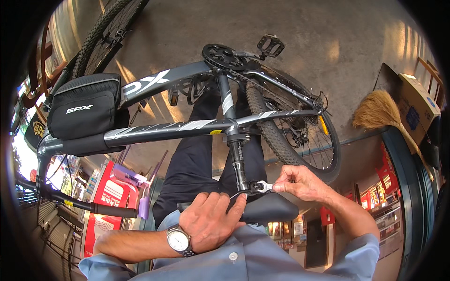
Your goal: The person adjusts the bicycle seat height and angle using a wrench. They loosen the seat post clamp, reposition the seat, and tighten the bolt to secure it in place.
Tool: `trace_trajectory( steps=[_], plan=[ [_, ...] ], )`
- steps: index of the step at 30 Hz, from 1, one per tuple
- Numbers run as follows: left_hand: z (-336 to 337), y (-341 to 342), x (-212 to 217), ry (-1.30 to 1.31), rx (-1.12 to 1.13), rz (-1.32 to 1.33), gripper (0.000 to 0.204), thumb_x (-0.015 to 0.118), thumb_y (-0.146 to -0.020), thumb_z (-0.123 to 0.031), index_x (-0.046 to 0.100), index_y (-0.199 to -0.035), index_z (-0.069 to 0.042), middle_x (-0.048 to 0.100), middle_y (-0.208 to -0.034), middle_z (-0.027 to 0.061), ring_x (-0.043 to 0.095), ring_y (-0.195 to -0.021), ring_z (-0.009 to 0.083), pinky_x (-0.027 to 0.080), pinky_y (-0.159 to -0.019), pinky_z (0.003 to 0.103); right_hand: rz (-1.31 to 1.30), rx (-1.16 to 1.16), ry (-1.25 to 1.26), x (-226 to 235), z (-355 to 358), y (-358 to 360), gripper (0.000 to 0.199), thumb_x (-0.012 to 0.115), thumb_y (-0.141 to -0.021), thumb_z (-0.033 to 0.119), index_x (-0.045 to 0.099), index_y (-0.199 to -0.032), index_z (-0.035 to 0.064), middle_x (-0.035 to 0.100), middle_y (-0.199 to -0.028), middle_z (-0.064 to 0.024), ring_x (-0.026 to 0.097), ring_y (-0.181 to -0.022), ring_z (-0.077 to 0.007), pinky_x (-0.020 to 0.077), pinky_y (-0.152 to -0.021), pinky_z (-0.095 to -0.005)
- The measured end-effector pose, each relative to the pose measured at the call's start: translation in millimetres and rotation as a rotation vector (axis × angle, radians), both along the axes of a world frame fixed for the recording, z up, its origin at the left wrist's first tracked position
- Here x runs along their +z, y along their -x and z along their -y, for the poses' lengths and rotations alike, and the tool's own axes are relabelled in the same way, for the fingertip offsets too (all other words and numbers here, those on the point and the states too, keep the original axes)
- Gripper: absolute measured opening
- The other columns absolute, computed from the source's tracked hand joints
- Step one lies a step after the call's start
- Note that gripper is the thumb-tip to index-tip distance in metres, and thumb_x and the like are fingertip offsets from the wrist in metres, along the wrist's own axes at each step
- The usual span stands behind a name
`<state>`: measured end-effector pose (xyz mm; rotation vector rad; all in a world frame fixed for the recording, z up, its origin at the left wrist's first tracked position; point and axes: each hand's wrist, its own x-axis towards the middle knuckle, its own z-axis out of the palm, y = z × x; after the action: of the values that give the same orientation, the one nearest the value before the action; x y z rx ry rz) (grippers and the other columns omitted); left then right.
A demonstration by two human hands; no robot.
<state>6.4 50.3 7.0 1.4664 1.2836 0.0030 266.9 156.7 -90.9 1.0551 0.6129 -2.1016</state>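
A dark grey bicycle frame [168, 131] lies across in front of me, its black saddle [274, 207] close to my body. My left hand [211, 220], with a watch on the wrist, is wrapped over the saddle's left part. Its index fingertip lies near the saddle clamp [255, 186]. Between the thumb and fingers of my right hand [302, 182] is a silver wrench [268, 187], its head at the clamp atop the seat post [237, 161]. My left palm and part of the saddle are hidden under the hand.
A black frame bag [84, 107] hangs between the tubes at left. The rear wheel [300, 126] and pedal [270, 46] are on the far side. A straw broom [379, 112] and cardboard box [419, 103] stand at right. A red box [108, 196] is behind the handlebar grip [114, 210].
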Motion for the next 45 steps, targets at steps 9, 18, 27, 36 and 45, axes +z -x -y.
trace_trajectory(
  steps=[9,18,27,36,45],
  plan=[
    [3,-2,-2,-0.036,-0.009,-0.020,0.052,0.069,-0.082,-0.036,0.066,-0.119,0.000,0.051,-0.078,0.0058,0.050,-0.069,0.0197,0.037,-0.061,0.033,-0.257,0.107,0.016,-55,-2,16,0.020,0.082,-0.082,0.019,0.070,-0.084,0.0030,0.070,-0.077,-0.0032,0.062,-0.073,-0.0115,0.0481,-0.071,-0.0300],
    [6,-1,-7,-0.131,-0.019,-0.031,0.050,0.066,-0.085,-0.039,0.066,-0.115,0.000,0.054,-0.078,0.0058,0.053,-0.070,0.0187,0.039,-0.060,0.032,-0.528,0.033,-0.917,-58,41,19,0.043,0.071,-0.086,0.022,0.044,-0.055,0.0082,0.044,-0.050,-0.0103,0.046,-0.043,-0.0310,0.0342,-0.045,-0.0398],
    [10,-3,-9,-0.187,-0.065,-0.082,0.047,0.065,-0.085,-0.040,0.066,-0.113,-0.003,0.057,-0.081,0.0062,0.055,-0.072,0.0179,0.041,-0.062,0.030,-1.192,-0.142,-1.094,-114,16,77,0.027,0.065,-0.070,0.013,0.041,-0.058,0.0103,0.041,-0.056,-0.0056,0.043,-0.049,-0.0276,0.0307,-0.049,-0.0388],
    [3,12,-11,-0.056,-0.016,0.035,0.047,0.070,-0.077,-0.036,0.066,-0.110,-0.004,0.050,-0.077,0.0026,0.052,-0.073,0.0178,0.040,-0.064,0.031,-0.707,-0.023,-0.910,-92,30,42,0.037,0.072,-0.082,0.022,0.045,-0.060,0.0084,0.047,-0.058,-0.0068,0.046,-0.054,-0.0279,0.0364,-0.056,-0.0383],
    [13,-1,-7,-0.086,-0.038,-0.035,0.048,0.068,-0.081,-0.038,0.066,-0.111,-0.001,0.048,-0.075,0.0023,0.050,-0.070,0.0174,0.036,-0.059,0.031,-0.779,-0.075,-0.995,-96,32,66,0.032,0.068,-0.083,0.016,0.048,-0.060,0.0059,0.047,-0.058,-0.0088,0.049,-0.057,-0.0291,0.0377,-0.058,-0.0388]
  ],
)
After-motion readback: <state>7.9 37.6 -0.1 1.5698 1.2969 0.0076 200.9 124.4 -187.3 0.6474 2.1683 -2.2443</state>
